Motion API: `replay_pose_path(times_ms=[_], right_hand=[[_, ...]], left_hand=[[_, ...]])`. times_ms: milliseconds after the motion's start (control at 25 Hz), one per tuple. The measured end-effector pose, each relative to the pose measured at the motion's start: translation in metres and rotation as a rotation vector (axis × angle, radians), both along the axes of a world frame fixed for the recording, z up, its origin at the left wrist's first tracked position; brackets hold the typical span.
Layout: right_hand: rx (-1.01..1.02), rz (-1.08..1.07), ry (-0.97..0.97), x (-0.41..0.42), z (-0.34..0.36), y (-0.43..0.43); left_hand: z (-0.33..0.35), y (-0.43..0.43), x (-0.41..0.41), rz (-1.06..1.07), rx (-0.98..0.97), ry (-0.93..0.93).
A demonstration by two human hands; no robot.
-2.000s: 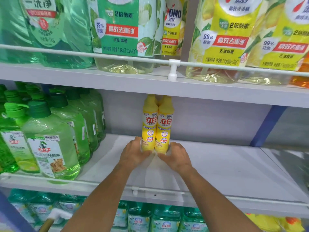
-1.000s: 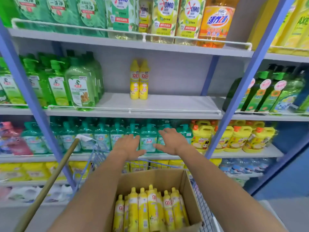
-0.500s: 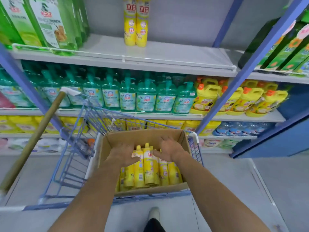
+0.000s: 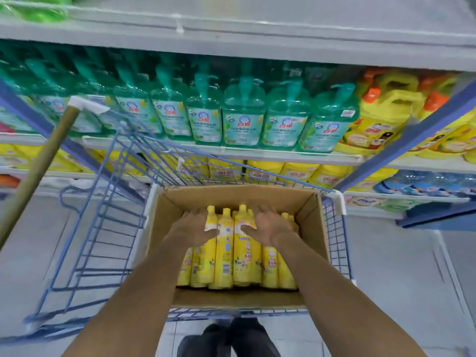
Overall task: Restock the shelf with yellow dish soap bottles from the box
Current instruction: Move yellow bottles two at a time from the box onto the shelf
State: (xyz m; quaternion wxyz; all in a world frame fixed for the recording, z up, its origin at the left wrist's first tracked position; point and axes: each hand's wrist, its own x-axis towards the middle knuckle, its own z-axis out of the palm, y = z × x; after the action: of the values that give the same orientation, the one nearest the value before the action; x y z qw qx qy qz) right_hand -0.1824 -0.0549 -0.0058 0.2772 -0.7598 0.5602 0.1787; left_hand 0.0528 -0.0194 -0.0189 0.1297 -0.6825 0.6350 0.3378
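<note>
An open cardboard box sits in a blue wire cart and holds several yellow dish soap bottles standing upright. Both my hands are down inside the box on the bottle tops. My left hand wraps a bottle at the left of the group, thumb across its shoulder. My right hand wraps a bottle on the right half, thumb pressed on a middle one. The grey shelf above runs across the top of the view; the part of it in view holds no yellow bottles.
Green pump bottles fill the shelf behind the cart, with yellow jugs to their right and more yellow packs below. A wooden broom handle leans at the left. Blue shelf uprights stand on both sides. My feet are at the cart's near edge.
My hands left the two bottles on the shelf, dropped into the box and closed on bottles there. The view tilted down and nearer to the box.
</note>
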Motion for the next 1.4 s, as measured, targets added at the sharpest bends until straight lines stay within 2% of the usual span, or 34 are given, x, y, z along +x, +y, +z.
replay_pose_path(times_ms=[280,400,560,760,960,1120,1240,1400], right_hand=[[0.030,-0.073,-0.030,0.018,-0.100,-0.014],[0.006,-0.204,-0.098,0.028,-0.120,-0.019],[0.087,-0.385,-0.162,0.028,-0.125,-0.029],[0.213,-0.572,-0.247,0.020,-0.114,0.014],[0.210,-0.652,-0.355,0.019,-0.124,0.025],[0.255,-0.759,-0.421,0.009,-0.126,0.048],[0.314,-0.796,-0.461,0.005,-0.120,0.065],[0.327,-0.818,-0.481,0.001,-0.119,0.086]], left_hand=[[-0.104,-0.021,0.007,0.155,0.037,0.082],[-0.128,-0.024,-0.004,0.255,-0.059,0.138],[-0.120,-0.020,-0.010,0.472,-0.117,0.246],[-0.100,0.016,-0.014,0.627,0.003,0.334],[-0.114,0.034,-0.003,0.682,0.083,0.443],[-0.123,0.065,0.001,0.823,0.109,0.522],[-0.117,0.078,0.003,0.826,0.176,0.619],[-0.118,0.092,0.002,0.821,0.187,0.633]])
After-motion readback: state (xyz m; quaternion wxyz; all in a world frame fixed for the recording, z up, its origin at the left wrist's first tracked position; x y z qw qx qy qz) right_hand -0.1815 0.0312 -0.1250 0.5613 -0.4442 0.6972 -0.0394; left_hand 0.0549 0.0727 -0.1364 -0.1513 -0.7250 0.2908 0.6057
